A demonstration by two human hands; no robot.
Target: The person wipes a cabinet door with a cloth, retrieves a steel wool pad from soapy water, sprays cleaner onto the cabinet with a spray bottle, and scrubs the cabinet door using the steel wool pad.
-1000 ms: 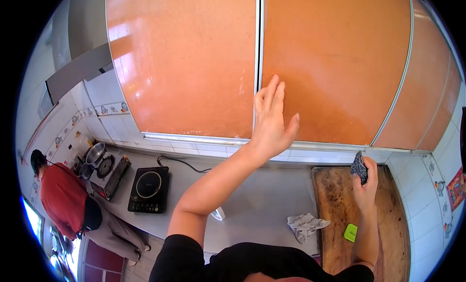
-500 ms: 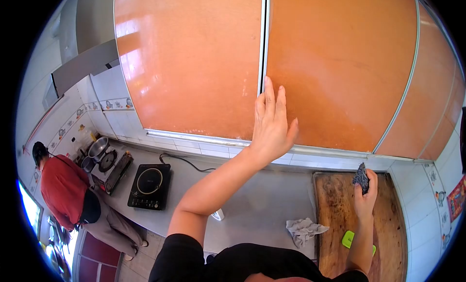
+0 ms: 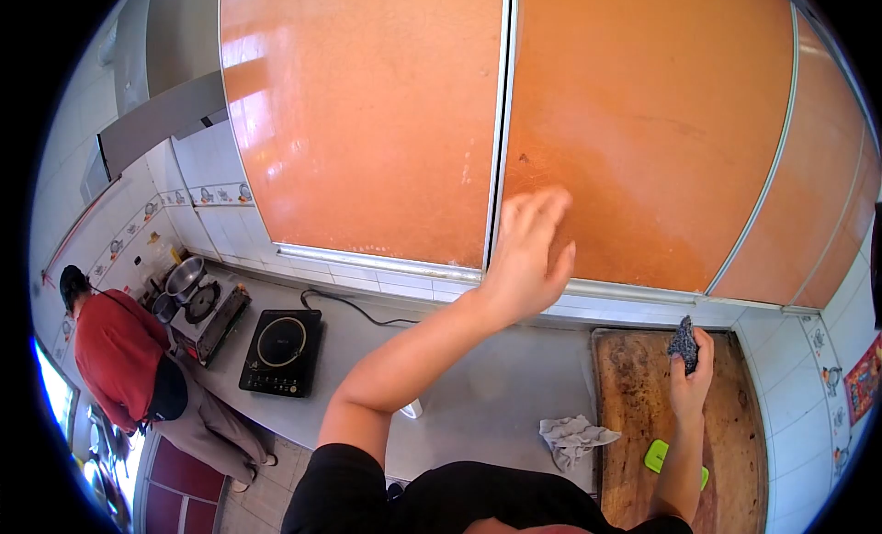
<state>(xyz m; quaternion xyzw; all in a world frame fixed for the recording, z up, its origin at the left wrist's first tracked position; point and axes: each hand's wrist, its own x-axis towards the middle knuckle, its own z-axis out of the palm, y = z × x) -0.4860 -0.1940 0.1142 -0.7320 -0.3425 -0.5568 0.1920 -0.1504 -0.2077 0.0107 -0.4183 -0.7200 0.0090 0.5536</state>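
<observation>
My left hand (image 3: 530, 258) is raised in front of the orange cabinet doors (image 3: 367, 130), by the lower end of the metal strip where two doors meet. Its fingers are bent and a little blurred, the thumb stands apart, and nothing shows in it. I cannot tell whether the fingertips touch the door. Over the wooden board (image 3: 634, 387) on the right, my right hand (image 3: 694, 378) grips a dark grey, rough-textured scouring pad (image 3: 684, 341) between thumb and fingers. A bright green object (image 3: 656, 456) lies on the board, partly behind my right forearm.
A crumpled grey cloth (image 3: 574, 440) lies beside the board on the metal counter (image 3: 478, 378). Further left are a black induction cooker (image 3: 280, 352) with its cord and a gas stove (image 3: 213, 318) with pots. A person in a red top (image 3: 124, 355) stands at the far left.
My left hand has slid down and slightly right from the door strip, and its stretched fingers have curled. The right hand keeps its hold on the scouring pad, almost still.
</observation>
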